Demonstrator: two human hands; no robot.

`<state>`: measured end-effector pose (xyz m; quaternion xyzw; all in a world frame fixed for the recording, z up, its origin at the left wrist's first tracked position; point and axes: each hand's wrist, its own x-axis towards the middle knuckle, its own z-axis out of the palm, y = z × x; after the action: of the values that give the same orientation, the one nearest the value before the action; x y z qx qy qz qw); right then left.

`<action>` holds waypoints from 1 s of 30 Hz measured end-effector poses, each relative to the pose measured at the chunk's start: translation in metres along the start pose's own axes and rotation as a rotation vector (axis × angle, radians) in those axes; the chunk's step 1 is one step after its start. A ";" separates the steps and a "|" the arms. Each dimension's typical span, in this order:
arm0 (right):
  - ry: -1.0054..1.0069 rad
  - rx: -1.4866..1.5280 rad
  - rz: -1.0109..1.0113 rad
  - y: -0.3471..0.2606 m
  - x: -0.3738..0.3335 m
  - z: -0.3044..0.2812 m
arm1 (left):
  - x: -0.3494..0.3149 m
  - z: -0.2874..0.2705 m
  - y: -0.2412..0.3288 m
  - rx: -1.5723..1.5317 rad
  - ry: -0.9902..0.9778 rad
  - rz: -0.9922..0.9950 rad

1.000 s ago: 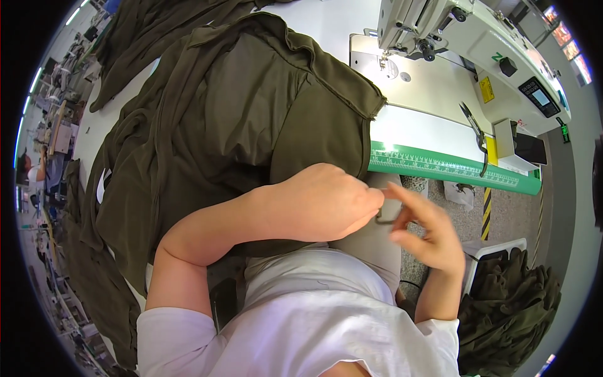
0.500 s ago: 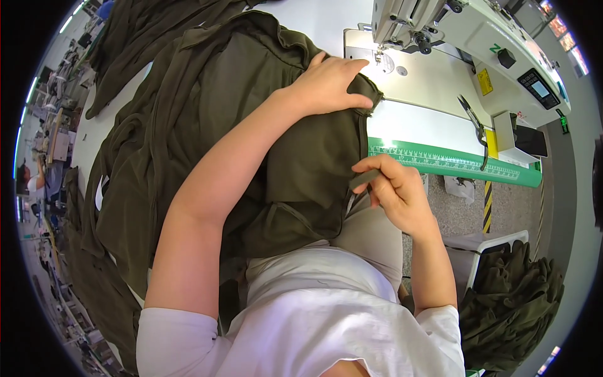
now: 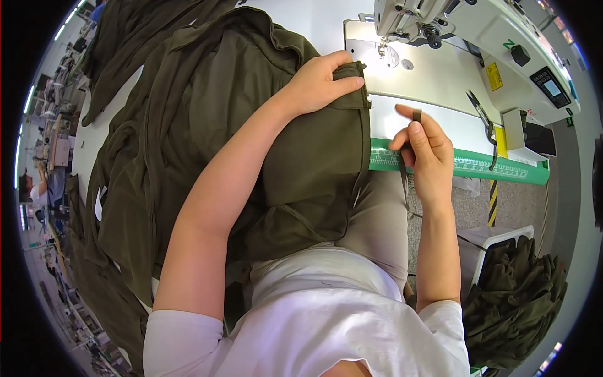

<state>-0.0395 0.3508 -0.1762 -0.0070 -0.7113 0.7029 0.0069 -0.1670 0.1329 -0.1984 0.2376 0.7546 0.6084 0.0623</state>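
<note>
A dark olive garment (image 3: 314, 157) is spread over the table edge and my lap. My left hand (image 3: 320, 83) grips its upper right corner, the thumb lying on top of the cloth near the raw edge. Right of the garment, my right hand (image 3: 430, 154) is raised over the green ruler strip (image 3: 461, 162). A narrow dark olive fabric tape (image 3: 403, 173) is pinched in it; one end shows above the thumb, the rest hangs down toward my leg. The sewing machine (image 3: 433, 31) stands beyond both hands, its presser foot (image 3: 382, 49) just past the garment's corner.
Black thread snips (image 3: 482, 116) lie on the table at the right, near a small open box (image 3: 518, 133). More dark olive cloth (image 3: 125, 44) is heaped on the left. Below right, a white bin (image 3: 496, 235) stands beside a pile of olive cloth (image 3: 515, 301).
My right hand has moved up and away from the garment's edge with the tape. My left hand has closed on the corner, which now lies straighter and farther from the needle.
</note>
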 end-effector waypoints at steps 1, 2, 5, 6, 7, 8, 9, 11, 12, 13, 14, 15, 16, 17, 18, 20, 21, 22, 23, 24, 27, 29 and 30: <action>0.028 0.014 -0.009 0.000 0.002 0.002 | -0.001 0.000 0.000 0.004 0.001 0.015; 0.042 0.045 -0.042 0.000 0.004 0.004 | -0.002 0.001 0.001 -0.005 0.000 0.013; 0.041 -0.089 -0.057 0.003 0.008 0.010 | -0.004 -0.001 0.006 -0.029 -0.003 0.006; 0.065 -0.166 -0.030 0.003 0.008 0.012 | -0.004 -0.002 0.008 -0.043 -0.028 -0.026; 0.030 -0.146 -0.077 0.004 0.008 0.015 | -0.005 -0.003 0.010 -0.057 -0.052 -0.059; -0.007 -0.140 -0.112 0.004 0.007 0.019 | -0.005 -0.005 0.011 -0.088 -0.079 -0.084; -0.044 -0.133 -0.148 0.004 0.005 0.024 | -0.006 -0.006 0.011 -0.074 -0.077 -0.097; -0.078 -0.127 -0.179 0.004 0.006 0.034 | -0.006 -0.007 0.011 -0.079 -0.085 -0.094; -0.036 -0.192 -0.198 0.005 0.008 0.038 | -0.006 -0.007 0.010 -0.081 -0.088 -0.092; 0.005 -0.257 -0.217 0.006 0.012 0.043 | -0.006 -0.006 0.009 -0.082 -0.088 -0.093; 0.036 -0.311 -0.284 0.007 0.016 0.046 | -0.006 -0.005 0.008 -0.086 -0.063 -0.051; 0.042 -0.323 -0.236 0.008 0.020 0.048 | -0.006 -0.004 0.007 -0.091 -0.036 -0.010; 0.069 -0.276 -0.219 0.010 0.024 0.051 | -0.006 -0.003 0.006 -0.095 -0.010 0.030; 0.098 -0.230 -0.203 0.012 0.027 0.053 | -0.006 -0.003 0.006 -0.095 -0.008 0.029; 0.135 -0.197 -0.161 0.013 0.030 0.054 | -0.005 -0.003 0.005 -0.088 -0.008 0.024; 0.128 -0.134 -0.145 0.016 0.032 0.054 | -0.005 -0.004 0.005 -0.085 -0.007 0.006; 0.131 -0.082 -0.108 0.016 0.032 0.054 | -0.005 -0.004 0.005 -0.081 -0.011 0.008; 0.134 -0.030 -0.073 0.016 0.033 0.053 | -0.005 -0.005 0.005 -0.075 -0.016 0.004; 0.133 -0.030 -0.071 0.015 0.034 0.053 | -0.005 -0.005 0.006 -0.069 -0.022 0.001; 0.121 -0.026 -0.024 0.014 0.035 0.051 | -0.005 -0.006 0.006 -0.074 -0.026 0.000; 0.101 -0.019 0.068 0.011 0.037 0.049 | -0.005 -0.006 0.006 -0.075 -0.027 -0.018; 0.109 -0.012 0.062 0.010 0.038 0.050 | -0.006 -0.005 0.006 -0.081 -0.025 -0.028; 0.110 0.001 0.063 0.010 0.038 0.050 | -0.006 -0.004 0.006 -0.092 -0.015 -0.009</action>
<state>-0.0782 0.3020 -0.1869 -0.0678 -0.7090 0.7015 0.0239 -0.1617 0.1278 -0.1932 0.2357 0.7263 0.6405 0.0815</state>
